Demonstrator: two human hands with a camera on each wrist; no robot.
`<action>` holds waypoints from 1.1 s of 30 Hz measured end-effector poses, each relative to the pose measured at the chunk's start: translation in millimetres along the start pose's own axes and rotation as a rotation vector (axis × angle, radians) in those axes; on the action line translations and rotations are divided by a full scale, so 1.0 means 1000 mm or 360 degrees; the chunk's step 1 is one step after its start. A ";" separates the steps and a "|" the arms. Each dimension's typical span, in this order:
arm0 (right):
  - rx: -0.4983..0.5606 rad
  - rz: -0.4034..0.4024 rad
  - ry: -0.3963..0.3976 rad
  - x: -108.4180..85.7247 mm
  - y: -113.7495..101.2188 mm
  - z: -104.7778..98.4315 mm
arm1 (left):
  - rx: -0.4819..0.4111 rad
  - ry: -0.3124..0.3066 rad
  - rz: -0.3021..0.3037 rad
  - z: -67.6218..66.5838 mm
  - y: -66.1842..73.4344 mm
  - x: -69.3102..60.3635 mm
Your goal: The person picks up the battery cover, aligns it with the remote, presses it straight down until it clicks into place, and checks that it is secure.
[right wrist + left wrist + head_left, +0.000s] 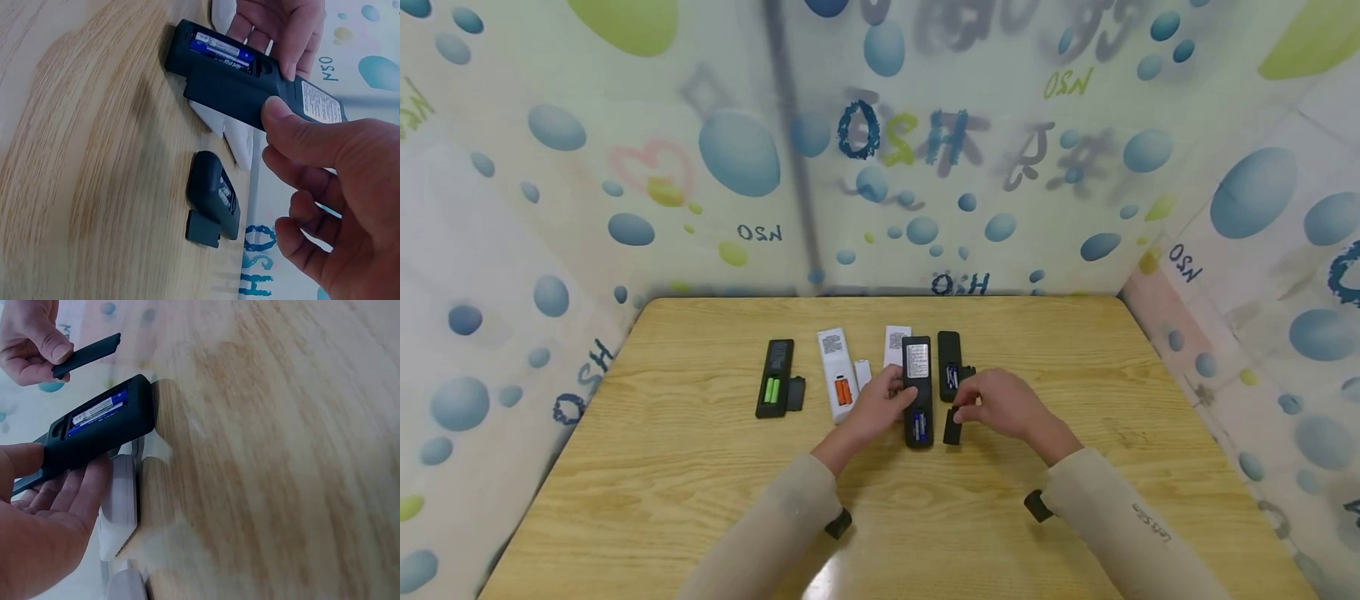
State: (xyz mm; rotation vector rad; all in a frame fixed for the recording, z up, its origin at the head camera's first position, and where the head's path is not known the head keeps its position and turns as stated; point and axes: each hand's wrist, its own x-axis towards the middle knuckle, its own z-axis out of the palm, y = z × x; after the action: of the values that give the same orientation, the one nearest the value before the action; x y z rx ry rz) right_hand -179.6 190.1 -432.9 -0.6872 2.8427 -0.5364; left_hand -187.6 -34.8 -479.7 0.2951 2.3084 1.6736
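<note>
My left hand [874, 406] grips a black remote control [922, 388], thumb on its back face and fingers underneath. Its battery compartment is uncovered and holds blue batteries [99, 414]. Between the thumb and fingers of my right hand [1006, 407] is a black battery cover [224, 101]. In the head view the cover hangs just right of the remote's lower end, apart from it. In the left wrist view, a gap shows between cover and remote. The remote is tilted and raised off the table in both wrist views.
On the wooden table [700, 517] lie a black remote with green batteries [772, 390], its cover [796, 394] beside it, a white remote with orange batteries [843, 392], another white remote [895, 340] partly hidden, and a second black remote [209, 184] beside its cover [203, 229]. Patterned walls surround the table.
</note>
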 end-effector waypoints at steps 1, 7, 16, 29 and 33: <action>0.0001 -0.0008 0.0001 0.001 -0.001 0.000 | 0.0007 -0.0007 0.0003 0.000 0.000 0.000; 0.0005 -0.0014 0.0027 0.004 -0.011 -0.001 | -0.0059 -0.0023 -0.0013 -0.004 0.001 0.004; -0.0086 -0.0061 0.0063 0.013 -0.035 0.002 | -0.0003 0.0012 -0.0063 -0.009 0.001 0.007; -0.0192 -0.0136 0.0122 0.021 -0.044 0.013 | -0.0009 -0.0005 -0.0039 -0.010 0.003 0.005; -0.0267 -0.0212 0.0195 0.021 -0.043 0.018 | 0.0014 0.0002 -0.0042 -0.010 0.003 0.005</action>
State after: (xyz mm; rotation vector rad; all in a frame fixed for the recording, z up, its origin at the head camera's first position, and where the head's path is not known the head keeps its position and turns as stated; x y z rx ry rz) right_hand -175.8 139.1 -434.2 -0.9075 2.9970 -0.3727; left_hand -195.7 -41.2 -474.5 0.2641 2.3110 1.6519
